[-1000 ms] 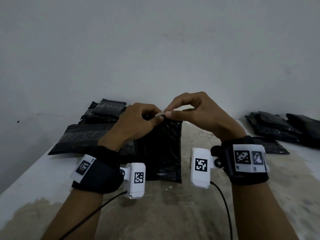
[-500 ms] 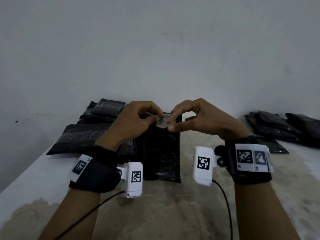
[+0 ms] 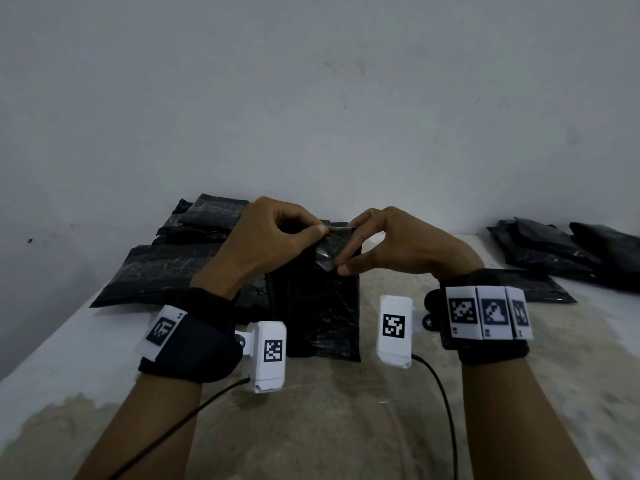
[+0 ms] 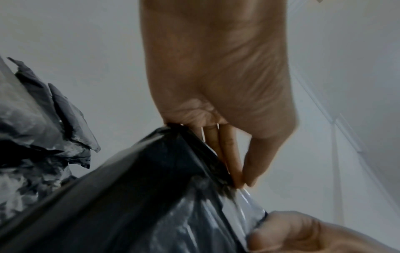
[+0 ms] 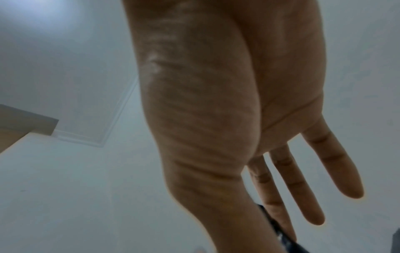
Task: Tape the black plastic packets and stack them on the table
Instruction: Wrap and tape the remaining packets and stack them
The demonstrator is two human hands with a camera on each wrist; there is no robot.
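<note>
- My left hand pinches the top edge of the upright, crinkled black plastic packet on the stone table.
- My right hand pinches the clear tape strip, thumb pressing it down.
- The tape has come lower down the packet's front since a moment ago.

Tape: was a small tab pinched between both hands above the packet; now spread down over its top front
Right hand: thumb lowered onto tape
Packet: top edge now covered by tape
</note>
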